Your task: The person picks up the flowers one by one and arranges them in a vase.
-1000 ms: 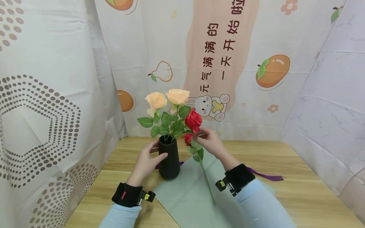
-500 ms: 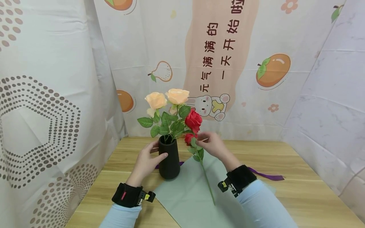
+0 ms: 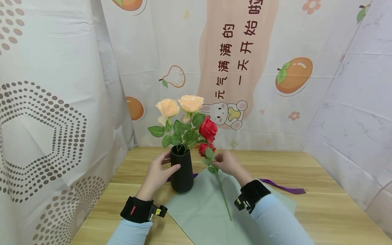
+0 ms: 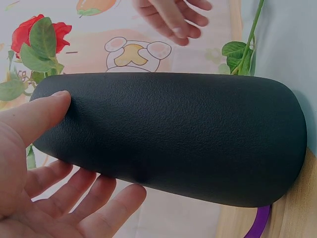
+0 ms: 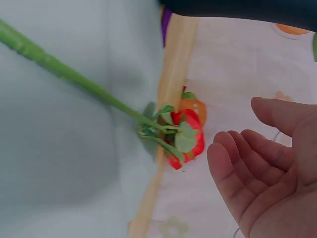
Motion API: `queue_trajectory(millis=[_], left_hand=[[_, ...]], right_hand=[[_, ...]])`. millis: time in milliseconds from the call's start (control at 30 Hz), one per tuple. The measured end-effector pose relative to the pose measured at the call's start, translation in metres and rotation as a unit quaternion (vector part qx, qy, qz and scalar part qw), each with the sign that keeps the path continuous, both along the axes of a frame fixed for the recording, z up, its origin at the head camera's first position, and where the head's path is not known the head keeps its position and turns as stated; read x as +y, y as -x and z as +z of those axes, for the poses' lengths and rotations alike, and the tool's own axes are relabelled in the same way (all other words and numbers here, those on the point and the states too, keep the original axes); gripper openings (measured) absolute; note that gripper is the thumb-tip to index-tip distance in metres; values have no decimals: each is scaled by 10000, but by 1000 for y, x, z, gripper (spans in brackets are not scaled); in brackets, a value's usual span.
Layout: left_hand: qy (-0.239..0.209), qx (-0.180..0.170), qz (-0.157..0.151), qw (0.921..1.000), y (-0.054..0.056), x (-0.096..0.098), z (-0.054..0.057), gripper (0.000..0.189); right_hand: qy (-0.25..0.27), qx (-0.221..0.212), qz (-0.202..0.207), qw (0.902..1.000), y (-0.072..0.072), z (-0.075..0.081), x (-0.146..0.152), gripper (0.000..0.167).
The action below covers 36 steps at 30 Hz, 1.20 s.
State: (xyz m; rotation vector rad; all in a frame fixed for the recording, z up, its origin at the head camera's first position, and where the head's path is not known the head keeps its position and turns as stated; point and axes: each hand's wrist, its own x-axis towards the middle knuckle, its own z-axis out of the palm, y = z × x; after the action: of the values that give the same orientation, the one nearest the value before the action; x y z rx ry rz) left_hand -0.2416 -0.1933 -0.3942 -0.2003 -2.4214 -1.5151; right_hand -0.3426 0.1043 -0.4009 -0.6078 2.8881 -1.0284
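The left hand (image 3: 157, 173) holds a black vase (image 3: 182, 172) upright, thumb on its near side and fingers curled round the other side. In the left wrist view the thumb lies near the rim of the vase (image 4: 168, 134). Two peach roses (image 3: 191, 103) and a red rose (image 3: 208, 130) rise from the vase. Another red rose (image 3: 207, 149) lies on green wrapping paper (image 3: 208, 207), its stem pointing toward the person. Beside its leaves hovers the right hand (image 3: 229, 163); the right wrist view shows its fingers (image 5: 225, 163) loosely bent, with nothing between them.
A purple ribbon (image 3: 288, 189) runs under the paper and shows at its right and behind the vase. The wooden table (image 3: 333, 211) ends at a printed cloth backdrop (image 3: 251, 136). A dotted curtain (image 3: 61, 129) hangs at the left.
From beside the upper red rose, the right hand has come down to the leaves of the lying rose. Left hand and vase have stayed in place.
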Motion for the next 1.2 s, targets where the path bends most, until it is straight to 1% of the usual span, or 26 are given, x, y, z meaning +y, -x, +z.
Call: queue_trajectory(millis=[67,200,233,300,367,433,500,600,800,900,1067,1200], left_hand=[[18,21,-1,10000,0,0,0,57],[42,35,-2,10000,1,1,-1,58],[33,32,-1,10000,1,1,-1,58],[14,27,-7,10000,1,1,-1,59],[-9,9,-15,10000,1,1,-1,59],[-30,3,-12,10000,1,1,-1,58],[-19,8,-8,10000,1,1,0,57],[3,17,9,10000,1,1,0,57],[-67,16,-24,10000,1,1,-1,57],[-98,9,-31,9999,1,0,0,58],[-61,5,-17,10000,1,0,-1,58],[-35,17,-9,10000,1,1,-1,58]], right_hand=[[-73,-87,-33,9999,1,-6,-1,27],[-380,-1,13,9993,4,-17,-3,13],[-481,34,33,9988,5,-20,-4,16],[-691,122,73,9975,6,-25,-5,31],[-837,104,71,9964,8,-30,-6,41],[-925,66,6,9957,9,-35,-7,45],[-1002,26,-62,9949,10,-39,-8,45],[-1092,-8,-156,9939,10,-42,-9,45],[-1430,71,-373,9890,8,-48,-8,43],[-1478,21,-480,9879,9,-50,-10,42],[-1505,-16,-644,9865,11,-53,-14,36],[-1643,107,-707,9838,12,-56,-16,35]])
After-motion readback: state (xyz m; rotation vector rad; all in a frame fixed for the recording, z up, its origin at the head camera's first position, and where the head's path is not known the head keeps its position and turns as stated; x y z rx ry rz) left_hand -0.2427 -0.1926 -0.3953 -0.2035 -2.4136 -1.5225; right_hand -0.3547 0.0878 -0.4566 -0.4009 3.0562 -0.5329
